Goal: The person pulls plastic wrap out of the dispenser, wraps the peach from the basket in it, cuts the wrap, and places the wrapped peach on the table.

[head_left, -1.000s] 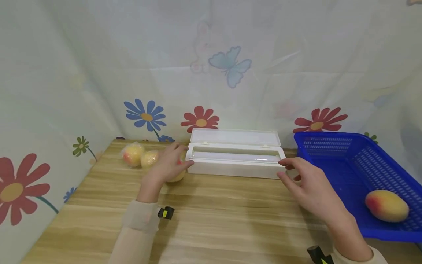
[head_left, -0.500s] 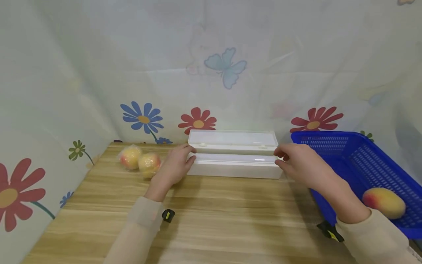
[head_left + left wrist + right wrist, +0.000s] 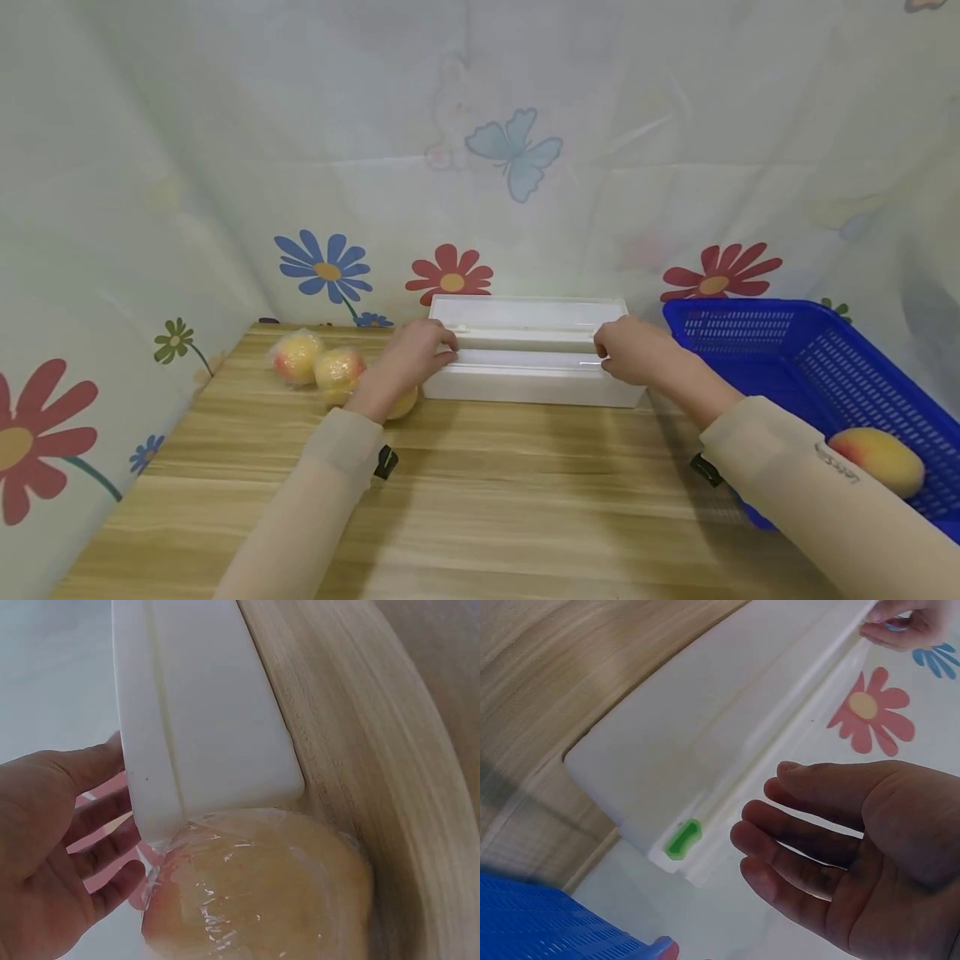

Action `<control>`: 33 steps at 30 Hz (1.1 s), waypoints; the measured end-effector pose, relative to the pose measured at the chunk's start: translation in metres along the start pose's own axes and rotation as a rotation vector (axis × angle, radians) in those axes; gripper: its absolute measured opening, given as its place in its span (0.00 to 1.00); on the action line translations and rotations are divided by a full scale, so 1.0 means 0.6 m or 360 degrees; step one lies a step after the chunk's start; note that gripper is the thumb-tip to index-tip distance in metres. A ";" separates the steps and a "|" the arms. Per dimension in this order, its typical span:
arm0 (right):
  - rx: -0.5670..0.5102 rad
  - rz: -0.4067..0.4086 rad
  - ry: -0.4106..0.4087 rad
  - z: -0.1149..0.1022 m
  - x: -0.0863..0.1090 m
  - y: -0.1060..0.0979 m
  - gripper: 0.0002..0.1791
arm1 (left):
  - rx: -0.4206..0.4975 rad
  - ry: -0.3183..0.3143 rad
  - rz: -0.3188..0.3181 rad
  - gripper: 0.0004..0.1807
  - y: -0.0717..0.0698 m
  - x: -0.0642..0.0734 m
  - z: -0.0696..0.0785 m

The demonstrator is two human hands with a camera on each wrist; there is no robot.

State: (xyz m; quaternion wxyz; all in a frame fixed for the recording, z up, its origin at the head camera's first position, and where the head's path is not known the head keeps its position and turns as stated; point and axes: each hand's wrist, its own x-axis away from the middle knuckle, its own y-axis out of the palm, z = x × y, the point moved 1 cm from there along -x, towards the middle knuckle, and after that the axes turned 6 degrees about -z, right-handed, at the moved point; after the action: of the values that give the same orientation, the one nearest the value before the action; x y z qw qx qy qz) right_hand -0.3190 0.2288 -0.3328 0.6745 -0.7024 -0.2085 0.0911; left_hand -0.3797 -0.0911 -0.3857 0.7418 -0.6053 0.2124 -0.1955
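A white plastic wrap dispenser [image 3: 525,390] stands at the back of the table with its lid [image 3: 528,312] raised. Across its top runs a pale roll of plastic wrap [image 3: 525,360]. My left hand [image 3: 411,358] pinches at the wrap near the left end, thumb in front of curled fingers. At the right end my right hand [image 3: 637,350] does the same, thumb and index tips close together in the right wrist view. The film between the fingers is too clear to make out. A film-covered peach [image 3: 255,892] touches the dispenser's left end, partly hidden by my left hand in the head view.
Two more wrapped peaches, one farther left [image 3: 297,358] and one beside my hand [image 3: 339,372], sit on the wooden table [image 3: 480,500]. A blue basket [image 3: 750,321] on the right holds an unwrapped mango-like fruit [image 3: 885,458]. A green slider [image 3: 682,840] shows on the dispenser. A flowered curtain [image 3: 517,225] hangs behind.
Both hands have come from the dispenser's outer ends inward over its top, fingers curling more. The dark slot behind the roll no longer shows. The fruit and basket stay put.
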 end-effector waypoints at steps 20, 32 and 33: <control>-0.0008 -0.0041 -0.0048 0.013 -0.047 0.035 0.07 | 0.0026 -0.0188 0.0036 0.06 0.007 -0.023 0.006; -0.0058 0.0043 -0.0113 0.008 -0.056 0.042 0.06 | 0.0093 -0.0282 0.0054 0.07 0.013 -0.036 0.011; -0.0043 0.0065 -0.0109 0.008 -0.057 0.043 0.04 | 0.0111 -0.0289 0.0056 0.07 0.013 -0.037 0.011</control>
State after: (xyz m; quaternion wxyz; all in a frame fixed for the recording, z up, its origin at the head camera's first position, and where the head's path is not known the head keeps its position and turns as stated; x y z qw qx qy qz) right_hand -0.3469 0.2188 -0.3637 0.6555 -0.7119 -0.2182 0.1262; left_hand -0.3941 -0.0722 -0.3905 0.7819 -0.5905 0.1480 -0.1341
